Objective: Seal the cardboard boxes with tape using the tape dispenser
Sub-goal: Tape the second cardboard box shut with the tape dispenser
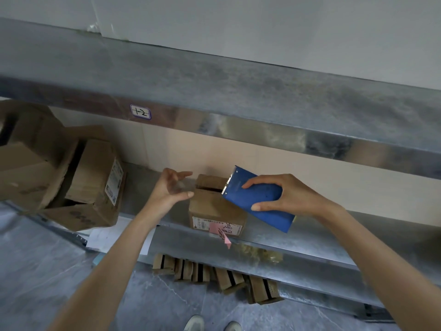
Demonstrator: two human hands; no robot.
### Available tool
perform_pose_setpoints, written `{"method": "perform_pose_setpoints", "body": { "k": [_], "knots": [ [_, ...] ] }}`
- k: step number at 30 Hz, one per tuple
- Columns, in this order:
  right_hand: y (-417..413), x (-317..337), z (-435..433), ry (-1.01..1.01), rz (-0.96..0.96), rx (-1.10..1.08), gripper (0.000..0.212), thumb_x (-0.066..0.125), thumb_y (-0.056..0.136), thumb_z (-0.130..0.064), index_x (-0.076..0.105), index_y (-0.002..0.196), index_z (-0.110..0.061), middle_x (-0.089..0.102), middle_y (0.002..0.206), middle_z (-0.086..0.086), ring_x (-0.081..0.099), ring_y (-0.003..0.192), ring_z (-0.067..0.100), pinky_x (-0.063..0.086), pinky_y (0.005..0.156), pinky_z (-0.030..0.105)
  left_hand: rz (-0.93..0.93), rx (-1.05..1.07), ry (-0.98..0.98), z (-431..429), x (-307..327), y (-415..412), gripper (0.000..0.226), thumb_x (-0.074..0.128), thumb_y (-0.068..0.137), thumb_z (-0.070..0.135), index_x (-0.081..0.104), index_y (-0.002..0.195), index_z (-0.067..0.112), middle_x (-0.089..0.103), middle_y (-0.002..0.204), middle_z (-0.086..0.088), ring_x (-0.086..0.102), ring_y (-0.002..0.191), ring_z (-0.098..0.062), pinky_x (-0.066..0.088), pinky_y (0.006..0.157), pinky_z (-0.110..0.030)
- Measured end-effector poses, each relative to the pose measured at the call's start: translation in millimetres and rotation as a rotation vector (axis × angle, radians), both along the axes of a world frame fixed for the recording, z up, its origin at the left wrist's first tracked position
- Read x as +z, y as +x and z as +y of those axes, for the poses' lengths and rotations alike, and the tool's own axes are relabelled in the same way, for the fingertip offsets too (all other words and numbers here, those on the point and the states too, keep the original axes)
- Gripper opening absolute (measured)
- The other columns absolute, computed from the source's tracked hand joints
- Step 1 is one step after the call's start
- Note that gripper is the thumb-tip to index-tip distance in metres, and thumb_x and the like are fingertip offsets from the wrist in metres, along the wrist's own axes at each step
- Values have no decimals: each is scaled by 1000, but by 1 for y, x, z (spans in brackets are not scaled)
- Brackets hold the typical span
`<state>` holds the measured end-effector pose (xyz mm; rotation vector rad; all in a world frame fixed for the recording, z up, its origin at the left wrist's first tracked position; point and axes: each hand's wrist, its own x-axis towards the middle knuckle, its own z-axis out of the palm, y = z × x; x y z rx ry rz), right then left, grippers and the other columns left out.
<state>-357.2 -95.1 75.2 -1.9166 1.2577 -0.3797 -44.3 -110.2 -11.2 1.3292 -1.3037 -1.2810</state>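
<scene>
Nearest to the person, below the small cardboard box [216, 209], are the tips of two shoes [212, 323] on the grey floor. A little further, a row of folded cartons [214, 274] lies under the box.

The small cardboard box stands on the front edge of the metal shelf [310, 240], with a pink slip [220, 231] hanging from its front face. Its top flaps are closed, but a dark gap shows between them, and I see no tape on it yet.

Just right of the box, the right hand [291, 194] grips the blue tape dispenser [257, 199], thumb on top, fingers below. The toothed end of the dispenser is over the right side of the box top.

Just left of the box, the left hand [171, 187] has curved fingers around something clear and blurred — probably the free end of the tape. I cannot tell if the hand really pinches it.

My judgement: the strip is being drawn out for this box. Next it must go down along the gap, be pressed flat, then cut on the teeth.

Further left of the box lie bigger cartons [95, 173] — and above it the upper shelf [214, 80].
</scene>
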Motion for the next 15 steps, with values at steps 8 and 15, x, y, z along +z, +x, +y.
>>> {"method": "perform_pose_setpoints", "body": {
  "k": [8, 15],
  "knots": [
    [2, -8, -2, 16, 8, -43, 31, 83, 78, -38, 71, 104, -49, 65, 113, -33, 61, 106, -7, 51, 98, 30, -16, -9, -44, -2, -16, -6, 46, 72, 81, -12, 36, 96, 13, 72, 108, -10, 66, 113, -15, 48, 99, -31],
    [4, -16, -9, 40, 19, -46, 28, 82, 77, -42, 72, 101, -50, 68, 113, -28, 62, 108, -1, 49, 101, 36, 4, 36, -38, -2, -25, -7, 45, 74, 79, -9, 39, 92, 16, 74, 106, -9, 69, 109, -14, 54, 88, -20]
  ]
}}
